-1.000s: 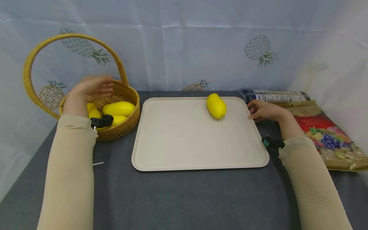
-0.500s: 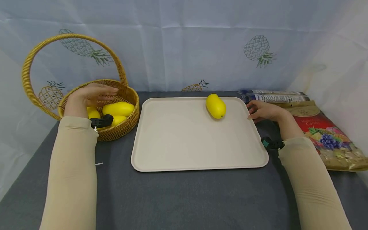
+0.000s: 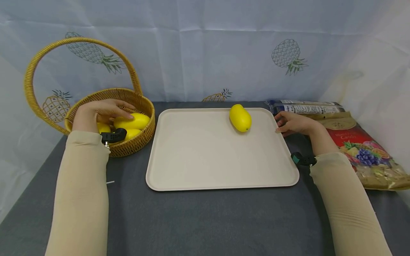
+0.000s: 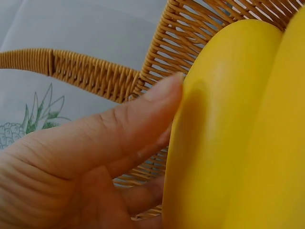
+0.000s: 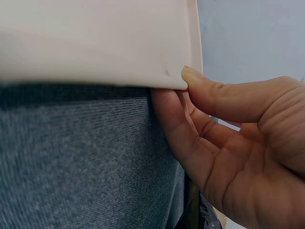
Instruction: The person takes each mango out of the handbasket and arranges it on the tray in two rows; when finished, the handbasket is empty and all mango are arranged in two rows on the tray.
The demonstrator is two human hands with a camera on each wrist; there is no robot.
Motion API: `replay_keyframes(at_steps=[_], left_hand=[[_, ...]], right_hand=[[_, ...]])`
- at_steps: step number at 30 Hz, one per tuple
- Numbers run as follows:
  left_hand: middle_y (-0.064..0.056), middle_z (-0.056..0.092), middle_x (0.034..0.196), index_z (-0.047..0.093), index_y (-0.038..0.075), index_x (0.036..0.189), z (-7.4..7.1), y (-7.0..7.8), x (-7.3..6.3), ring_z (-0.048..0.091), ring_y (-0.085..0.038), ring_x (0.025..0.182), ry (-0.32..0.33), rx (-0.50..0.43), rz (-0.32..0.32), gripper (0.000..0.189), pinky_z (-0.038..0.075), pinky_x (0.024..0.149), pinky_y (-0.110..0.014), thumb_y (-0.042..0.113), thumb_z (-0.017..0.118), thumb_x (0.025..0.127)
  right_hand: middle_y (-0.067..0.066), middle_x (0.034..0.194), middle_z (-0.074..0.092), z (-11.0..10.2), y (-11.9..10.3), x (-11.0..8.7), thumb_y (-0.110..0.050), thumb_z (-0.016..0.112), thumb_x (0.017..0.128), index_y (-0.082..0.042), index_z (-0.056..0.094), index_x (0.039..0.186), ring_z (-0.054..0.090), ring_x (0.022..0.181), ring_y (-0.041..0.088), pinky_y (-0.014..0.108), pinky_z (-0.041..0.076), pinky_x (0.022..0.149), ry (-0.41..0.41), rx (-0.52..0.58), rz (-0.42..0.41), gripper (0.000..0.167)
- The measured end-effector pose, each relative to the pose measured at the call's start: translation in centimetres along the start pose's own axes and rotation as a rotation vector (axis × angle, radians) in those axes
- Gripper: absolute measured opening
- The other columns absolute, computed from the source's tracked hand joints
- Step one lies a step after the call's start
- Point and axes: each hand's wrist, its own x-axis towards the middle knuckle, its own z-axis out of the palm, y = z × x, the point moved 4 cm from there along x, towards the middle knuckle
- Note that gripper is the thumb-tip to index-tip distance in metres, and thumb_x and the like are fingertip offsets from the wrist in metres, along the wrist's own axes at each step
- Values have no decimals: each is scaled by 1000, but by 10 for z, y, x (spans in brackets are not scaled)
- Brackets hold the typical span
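My left hand (image 3: 105,110) reaches into a wicker basket (image 3: 134,142) with a tall handle, at the left. Its fingers lie over a yellow oblong fruit (image 3: 136,122). In the left wrist view, the thumb tip is at the edge of a yellow fruit (image 4: 224,90), and the other fingers pass partly out of sight behind it. More yellow fruit lies in the basket. My right hand (image 3: 296,123) pinches the right rim of a beige tray (image 3: 205,153), thumb above and fingers below in the right wrist view. One yellow fruit (image 3: 240,118) lies on the tray's far part.
A red and gold candy bag (image 3: 358,142) lies right of the tray, with a dark packet (image 3: 307,107) behind it. A grey cloth (image 3: 205,220) covers the table. A patterned curtain (image 3: 198,49) hangs behind.
My left hand has come down from above the basket until its fingers lie over the yellow fruit. The right hand stays on the tray's rim.
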Motion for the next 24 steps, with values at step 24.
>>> replay_keyframes(at_steps=[24], left_hand=[[-27,34,149,20,-6,154,4,0,-1,43,-37,130,-26,78,-34,83,41,113,-55,36,62,96]], right_hand=[[26,123,45,0,0,-1,-11,60,98,9,23,144,62,98,18,42,61,90,12,11,-5,62]])
